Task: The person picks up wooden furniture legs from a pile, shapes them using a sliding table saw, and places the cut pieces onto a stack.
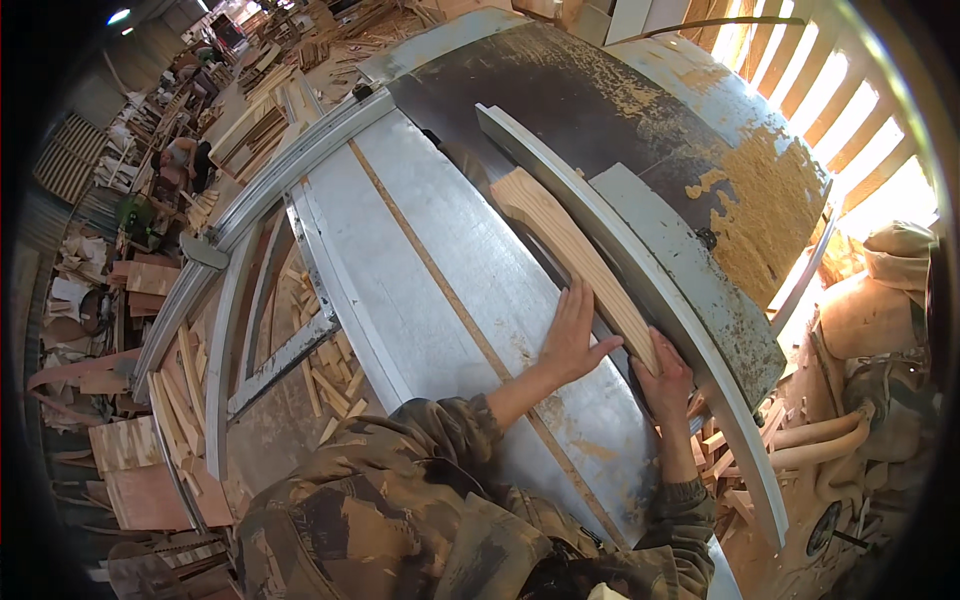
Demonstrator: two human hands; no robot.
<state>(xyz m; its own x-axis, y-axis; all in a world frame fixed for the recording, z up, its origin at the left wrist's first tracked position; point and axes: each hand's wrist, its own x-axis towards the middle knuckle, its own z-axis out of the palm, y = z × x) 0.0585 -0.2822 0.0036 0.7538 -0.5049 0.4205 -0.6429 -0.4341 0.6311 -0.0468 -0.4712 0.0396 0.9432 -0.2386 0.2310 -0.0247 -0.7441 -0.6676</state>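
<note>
A pale, curved length of wood (pixel 572 245) lies along the inner side of a long metal fence (pixel 640 245) on a saw-type machine table. My left hand (pixel 572 335) rests against the wood's left side, fingers stretched out and thumb spread toward the near end. At that near end my right hand (pixel 668 378) is closed on the wood, between it and the fence. Both forearms wear camouflage sleeves and reach over the silver metal table (pixel 440 270). Whatever lies beneath the wood is hidden.
Sawdust (pixel 765 220) covers part of the dark tabletop beyond the fence. A rail (pixel 270 190) and an open metal frame (pixel 285 370) border the left side. Wood offcuts (pixel 335 375) lie below it. Dust bags (pixel 870 310) stand at right. Another person (pixel 185 160) is far left.
</note>
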